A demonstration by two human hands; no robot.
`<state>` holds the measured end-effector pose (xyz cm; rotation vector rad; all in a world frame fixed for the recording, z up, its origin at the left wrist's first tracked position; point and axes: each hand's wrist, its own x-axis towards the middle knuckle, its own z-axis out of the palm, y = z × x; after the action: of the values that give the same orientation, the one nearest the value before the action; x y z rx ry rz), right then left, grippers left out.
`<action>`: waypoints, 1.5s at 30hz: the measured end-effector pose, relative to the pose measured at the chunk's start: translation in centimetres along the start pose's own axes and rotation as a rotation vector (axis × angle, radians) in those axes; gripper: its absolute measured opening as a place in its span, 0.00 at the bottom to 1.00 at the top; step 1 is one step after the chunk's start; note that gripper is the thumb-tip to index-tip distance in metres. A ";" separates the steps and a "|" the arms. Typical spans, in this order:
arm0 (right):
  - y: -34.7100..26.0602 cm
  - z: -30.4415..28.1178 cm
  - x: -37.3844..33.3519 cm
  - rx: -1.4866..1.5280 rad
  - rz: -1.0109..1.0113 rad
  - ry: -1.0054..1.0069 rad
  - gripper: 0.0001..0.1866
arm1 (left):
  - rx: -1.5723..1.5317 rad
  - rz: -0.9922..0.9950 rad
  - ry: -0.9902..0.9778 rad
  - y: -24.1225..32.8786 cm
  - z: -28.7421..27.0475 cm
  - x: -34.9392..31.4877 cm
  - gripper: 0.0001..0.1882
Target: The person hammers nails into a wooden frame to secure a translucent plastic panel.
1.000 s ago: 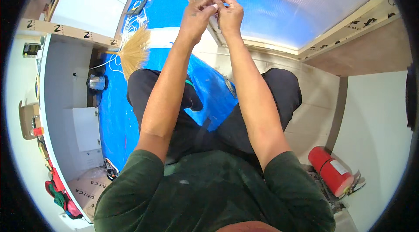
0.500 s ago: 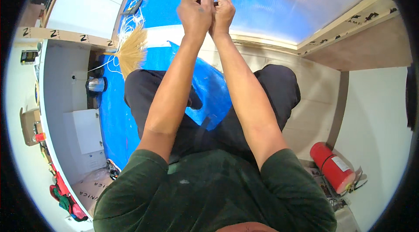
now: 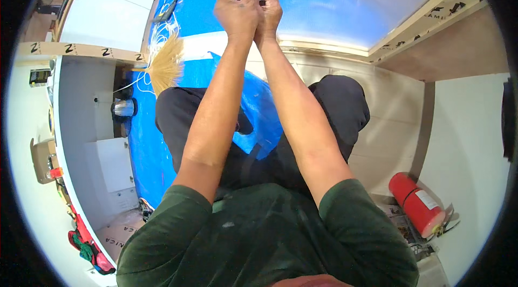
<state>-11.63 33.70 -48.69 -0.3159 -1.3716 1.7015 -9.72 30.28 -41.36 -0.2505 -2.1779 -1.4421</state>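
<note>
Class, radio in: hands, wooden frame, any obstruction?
Left hand, right hand: together, curled; contents hidden. Wooden frame: just beyond, contact unclear. Broom: off left, clear of both hands.

Left of the grip, we see a big blue plastic sheet (image 3: 148, 152) lying flat, and past it a grey, box-shaped cabinet with a white edge (image 3: 81, 103). Right of the grip, we see a pale beige floor (image 3: 388, 120) with soft shadows, and farther right, a smooth white wall (image 3: 469, 136).

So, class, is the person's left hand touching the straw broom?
Apart. The head view shows the left hand to the right of the straw broom, with blue sheeting plainly visible in the gap between them.
</note>
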 end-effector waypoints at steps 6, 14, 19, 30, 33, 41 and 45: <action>-1.7 -0.8 0.3 -0.119 -0.052 -0.043 0.10 | 0.034 0.007 -0.021 -0.2 -0.3 0.3 0.13; -2.1 -1.4 0.8 -0.255 -0.139 -0.072 0.12 | 0.006 -0.054 -0.029 0.4 0.1 0.2 0.11; -2.2 -1.6 0.9 -0.007 0.099 -0.036 0.09 | -0.209 -0.160 -0.050 -1.1 0.5 0.5 0.11; 0.3 -9.4 -0.7 -0.793 0.148 -0.465 0.10 | 0.592 0.229 -0.163 -0.5 -3.5 2.3 0.16; -1.5 -7.5 -0.2 -0.746 0.209 -0.575 0.09 | 0.547 0.294 -0.223 -2.0 -6.0 2.2 0.15; -2.9 -1.9 -0.8 -0.238 -0.193 -0.195 0.16 | 0.004 -0.029 -0.279 -4.6 -8.2 4.8 0.20; -2.7 -1.1 -1.1 -0.089 -0.068 -0.163 0.18 | -0.194 -0.167 -0.567 -4.7 -7.2 6.3 0.20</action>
<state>-9.00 33.56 -47.09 -0.1808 -1.5623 1.6424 -14.77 21.07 -39.73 -0.6238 -2.5417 -1.8538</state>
